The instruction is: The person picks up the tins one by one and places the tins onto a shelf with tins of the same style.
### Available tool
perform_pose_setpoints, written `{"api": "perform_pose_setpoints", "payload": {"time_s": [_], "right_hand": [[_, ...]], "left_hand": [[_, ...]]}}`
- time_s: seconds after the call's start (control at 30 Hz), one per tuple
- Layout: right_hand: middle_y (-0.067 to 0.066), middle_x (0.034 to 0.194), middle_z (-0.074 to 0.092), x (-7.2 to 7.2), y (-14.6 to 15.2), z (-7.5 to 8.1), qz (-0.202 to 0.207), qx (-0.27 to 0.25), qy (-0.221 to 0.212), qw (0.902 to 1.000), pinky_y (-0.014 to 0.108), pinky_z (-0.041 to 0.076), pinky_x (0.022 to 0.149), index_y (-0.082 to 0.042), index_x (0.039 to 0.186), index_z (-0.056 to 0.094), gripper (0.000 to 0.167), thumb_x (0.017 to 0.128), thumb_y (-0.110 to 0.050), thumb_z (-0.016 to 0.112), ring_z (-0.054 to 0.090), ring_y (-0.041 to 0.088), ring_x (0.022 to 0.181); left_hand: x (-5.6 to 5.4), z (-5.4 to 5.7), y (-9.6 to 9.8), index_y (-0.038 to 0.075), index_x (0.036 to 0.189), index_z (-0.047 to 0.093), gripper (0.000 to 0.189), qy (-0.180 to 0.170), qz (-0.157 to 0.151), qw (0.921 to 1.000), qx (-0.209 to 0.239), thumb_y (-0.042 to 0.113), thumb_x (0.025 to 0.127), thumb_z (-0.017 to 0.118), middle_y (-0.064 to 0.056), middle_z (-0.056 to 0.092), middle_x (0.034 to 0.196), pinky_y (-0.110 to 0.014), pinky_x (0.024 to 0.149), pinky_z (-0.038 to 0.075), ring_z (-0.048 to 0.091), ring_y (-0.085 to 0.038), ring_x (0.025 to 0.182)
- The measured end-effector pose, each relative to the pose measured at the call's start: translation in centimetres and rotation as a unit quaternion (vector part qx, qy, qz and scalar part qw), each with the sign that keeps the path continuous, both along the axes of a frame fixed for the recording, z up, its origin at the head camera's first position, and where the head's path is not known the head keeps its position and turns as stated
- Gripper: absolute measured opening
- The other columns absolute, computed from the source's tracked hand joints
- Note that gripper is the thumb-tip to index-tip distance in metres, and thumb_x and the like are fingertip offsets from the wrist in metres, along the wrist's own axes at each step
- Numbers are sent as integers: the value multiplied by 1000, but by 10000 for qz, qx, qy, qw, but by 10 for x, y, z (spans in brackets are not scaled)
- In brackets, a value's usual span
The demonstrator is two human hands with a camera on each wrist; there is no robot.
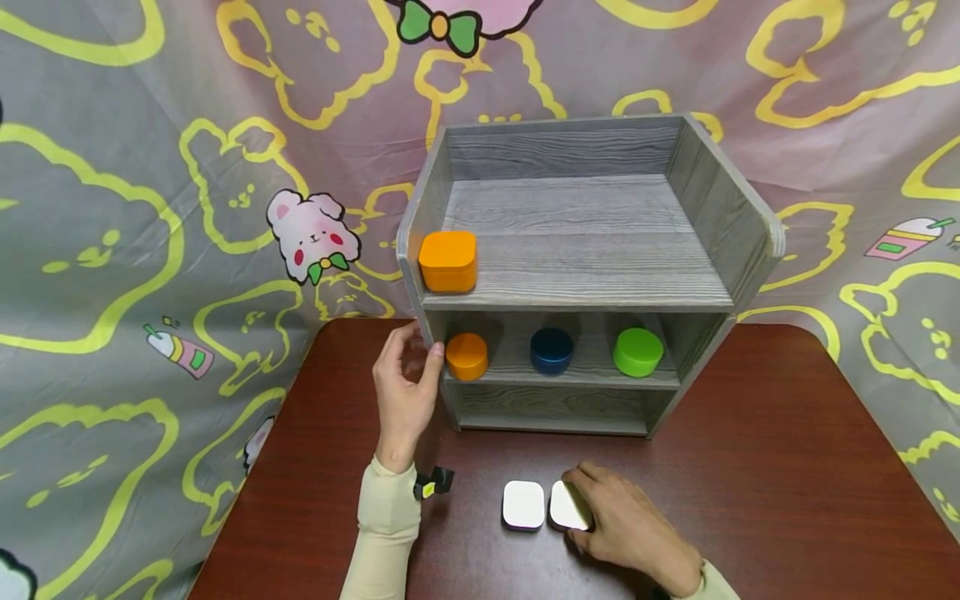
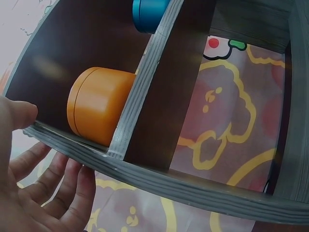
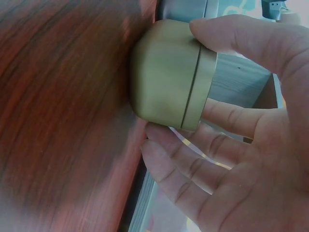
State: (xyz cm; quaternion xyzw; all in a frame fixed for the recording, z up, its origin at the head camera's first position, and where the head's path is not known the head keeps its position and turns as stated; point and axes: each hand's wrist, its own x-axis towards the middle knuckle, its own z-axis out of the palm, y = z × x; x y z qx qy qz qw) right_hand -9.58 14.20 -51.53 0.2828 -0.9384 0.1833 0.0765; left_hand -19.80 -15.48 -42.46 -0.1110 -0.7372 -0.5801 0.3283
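The left hand [image 1: 405,396] curls round a grey wood-grain shelf [image 1: 585,242]. The half-open right hand [image 1: 628,518] pinches a plain golden rounded-square tin [image 3: 166,77].

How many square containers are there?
3: an orange container on the top shelf, a pale-topped container on the table, a third container gripped by the right hand.

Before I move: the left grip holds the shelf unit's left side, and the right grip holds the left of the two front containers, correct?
Not quite: the head view shows the right grip holding the right container, not the left container. The left grip does hold the shelf unit's left side.
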Motion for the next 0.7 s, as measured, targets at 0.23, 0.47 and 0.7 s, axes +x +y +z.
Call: {"api": "perform_pose_setpoints", "payload": {"time_s": [0.23, 0.47, 0.7], "right_hand": [[-10, 97, 60, 0, 2, 3, -37, 86, 1, 10000, 25, 44, 61, -16, 112, 69, 58, 61, -28, 93, 54, 4, 77], [-10, 98, 60, 0, 5, 14, -59, 163, 81, 9998, 25, 45, 61, -17, 113, 69, 59, 61, -28, 93, 53, 4, 76], [-11, 98, 60, 2, 7, 24, 38, 170, 145, 9997, 25, 46, 61, -19, 114, 68, 59, 61, -29, 93, 53, 3, 77]], "left_hand": [[0, 0, -1, -2, 125, 68, 31, 30, -20, 10000, 28, 10, 96, 74, -17, 69, 105, -14, 74, 57, 65, -13, 88], [-1, -1, 0, -1, 124, 69, 30, 59, -48, 9999, 109, 8, 96, 73, -18, 70, 105, -14, 74, 57, 65, -11, 88], [0, 0, 0, -1, 124, 69, 29, 91, -90, 9999, 93, 8, 97, 72, -18, 69, 104, -14, 74, 57, 65, -12, 87]]}}
